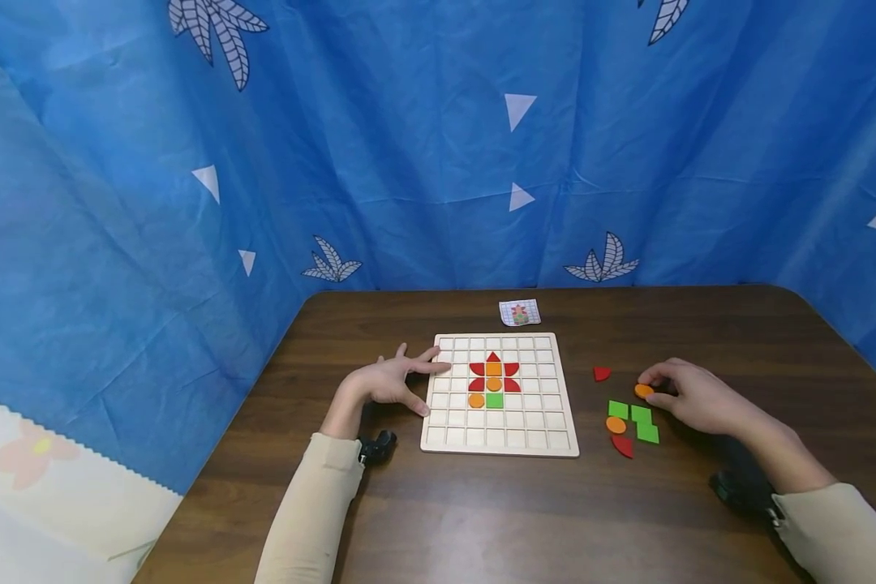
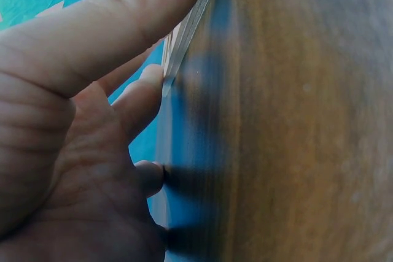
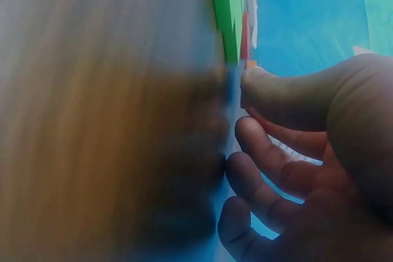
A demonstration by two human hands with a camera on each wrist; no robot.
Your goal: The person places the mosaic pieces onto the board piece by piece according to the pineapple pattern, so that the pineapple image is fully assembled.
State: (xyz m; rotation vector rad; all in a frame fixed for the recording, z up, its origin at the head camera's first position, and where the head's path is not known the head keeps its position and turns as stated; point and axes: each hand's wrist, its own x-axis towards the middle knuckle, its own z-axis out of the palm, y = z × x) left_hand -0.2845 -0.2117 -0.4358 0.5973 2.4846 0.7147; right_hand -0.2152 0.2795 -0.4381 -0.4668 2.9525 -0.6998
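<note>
My left hand (image 1: 388, 380) spreads its fingers over the left edge of a white gridded board (image 1: 500, 438), thumb and fingertips touching it. On the board several pieces form a figure: a red triangle (image 1: 493, 357), an orange square (image 1: 493, 369), red quarter-circle pieces, an orange disc (image 1: 494, 384), a second orange disc (image 1: 477, 401) and a green square (image 1: 494, 401). Right of the board, my right hand (image 1: 701, 397) pinches another orange disc (image 1: 643, 391) between thumb and fingers, low over the table. In the right wrist view the thumb (image 3: 288, 96) hides most of that disc.
Loose green squares (image 1: 618, 410), an orange disc (image 1: 616, 425) and a red quarter-circle (image 1: 623, 445) lie left of my right hand. Another red quarter-circle (image 1: 602, 373) sits farther back. A small pattern card (image 1: 520, 313) lies behind the board on the brown table (image 1: 482, 519). Blue curtain (image 1: 438, 146) hangs behind.
</note>
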